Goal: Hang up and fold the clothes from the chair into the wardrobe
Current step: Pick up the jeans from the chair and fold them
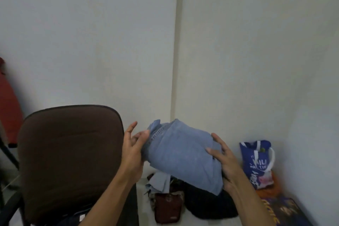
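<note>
A folded bundle of light blue jeans (180,154) hangs in the air in front of the wall corner, held between both hands. My left hand (133,149) pinches its left end near the stitched seam, with the other fingers spread. My right hand (222,161) grips the right end, thumb on top and fingers underneath. The brown padded chair (70,159) stands at lower left, its backrest facing me; a bit of dark cloth shows on its seat. The wardrobe is not in view.
On the floor below the jeans lie a heap of dark clothes (207,203), a pale blue garment (159,182) and a maroon bag (167,207). A blue printed carrier bag (257,163) stands by the right wall. A red object (8,108) leans at far left.
</note>
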### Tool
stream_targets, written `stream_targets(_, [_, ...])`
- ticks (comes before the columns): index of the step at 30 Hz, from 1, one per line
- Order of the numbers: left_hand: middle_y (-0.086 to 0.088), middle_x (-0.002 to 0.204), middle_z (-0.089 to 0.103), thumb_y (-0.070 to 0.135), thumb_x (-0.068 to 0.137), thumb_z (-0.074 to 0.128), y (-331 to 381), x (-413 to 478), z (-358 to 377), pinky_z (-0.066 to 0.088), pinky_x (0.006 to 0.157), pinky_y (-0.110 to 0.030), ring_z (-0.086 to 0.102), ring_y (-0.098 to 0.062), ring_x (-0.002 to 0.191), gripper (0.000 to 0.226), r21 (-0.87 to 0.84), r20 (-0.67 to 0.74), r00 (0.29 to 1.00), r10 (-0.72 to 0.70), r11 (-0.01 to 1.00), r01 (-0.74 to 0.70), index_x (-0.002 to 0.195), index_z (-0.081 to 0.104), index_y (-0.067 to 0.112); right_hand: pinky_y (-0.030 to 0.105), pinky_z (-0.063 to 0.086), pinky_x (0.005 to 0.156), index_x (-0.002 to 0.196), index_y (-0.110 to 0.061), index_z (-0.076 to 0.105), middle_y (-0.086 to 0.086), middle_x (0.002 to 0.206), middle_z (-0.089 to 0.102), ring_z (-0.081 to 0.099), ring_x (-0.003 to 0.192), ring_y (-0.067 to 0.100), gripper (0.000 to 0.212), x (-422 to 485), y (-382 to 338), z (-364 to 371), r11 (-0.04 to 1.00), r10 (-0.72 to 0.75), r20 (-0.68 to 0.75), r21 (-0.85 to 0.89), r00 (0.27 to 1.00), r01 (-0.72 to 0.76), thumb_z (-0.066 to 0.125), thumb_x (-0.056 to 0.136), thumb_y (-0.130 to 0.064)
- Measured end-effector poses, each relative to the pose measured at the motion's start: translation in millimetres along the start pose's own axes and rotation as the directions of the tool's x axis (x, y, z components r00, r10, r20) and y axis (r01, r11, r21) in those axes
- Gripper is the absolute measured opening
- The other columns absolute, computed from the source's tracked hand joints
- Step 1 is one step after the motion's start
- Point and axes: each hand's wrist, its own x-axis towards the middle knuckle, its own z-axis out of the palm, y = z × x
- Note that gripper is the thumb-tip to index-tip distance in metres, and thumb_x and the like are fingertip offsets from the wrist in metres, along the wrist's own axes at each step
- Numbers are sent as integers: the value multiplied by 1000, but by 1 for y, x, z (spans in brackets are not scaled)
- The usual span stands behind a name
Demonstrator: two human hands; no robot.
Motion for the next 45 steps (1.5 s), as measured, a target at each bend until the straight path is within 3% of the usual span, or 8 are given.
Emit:
stream_targets(4, [3,152,42,67,73,70,-4,-36,21,39,111,-52,42,-29,139,76,330,311,860,-404,895,301,142,40,53,35,60,76,130,-24,63,0,125,68,70,106,24,71,-85,-16,-63,984,-127,24,-119,992,129,86,68,0])
stream_targets(8, [12,132,58,37,66,91,-26,-119,72,56,89,-29,66,-9,111,96,529,564,701,-437,843,100,143,36,51,35,59,84,132,-27,62,-2,130,65,67,113,20,72,-189,-24,-112,941,-179,-18,-294,984,166,84,69,1])
stream_targets(15, [15,136,32,43,63,91,-73,-270,153,41,97,-13,39,2,125,93,501,822,448,-352,821,-275,139,40,57,31,57,87,127,-32,66,-9,133,60,65,113,11,64,-410,-36,-180,874,-370,-336,-441,866,203,86,67,-24])
stream_targets(19, [18,136,28,42,60,93,-94,-370,208,37,101,-16,35,6,124,84,401,914,202,-352,857,-322,131,50,57,33,58,87,121,-31,70,-10,128,66,67,111,13,60,-544,-22,-201,859,-483,-587,-460,650,223,88,64,-37])
stream_targets(23, [15,131,31,47,57,93,-114,-478,249,35,88,3,36,9,122,89,296,941,-72,-332,905,-307,134,49,49,24,57,85,124,-26,66,-12,129,62,66,107,3,47,-671,7,-206,834,-547,-747,-521,377,178,76,82,-8])
stream_targets(32, [9,134,33,64,42,91,-127,-723,280,38,103,-10,43,-3,126,100,167,797,-552,-244,968,-186,133,50,49,20,57,79,125,-33,66,-23,125,59,66,101,-4,41,-905,62,-151,875,-454,-876,-473,-162,105,66,91,-10])
stream_targets(37, [9,131,29,43,57,92,-103,-847,271,31,88,5,41,-6,122,92,88,704,-696,-145,989,-116,137,48,41,47,48,106,124,-33,68,-8,141,57,57,126,17,41,-1008,87,-110,869,-438,-818,-492,-372,58,63,93,-7])
stream_targets(45, [7,133,29,34,64,91,-36,-991,251,35,97,-5,42,-3,120,86,-9,612,-789,59,998,67,136,45,43,43,51,104,121,-31,70,-2,137,61,62,121,18,36,-1137,78,-38,849,-458,-678,-526,-575,-57,72,87,-21])
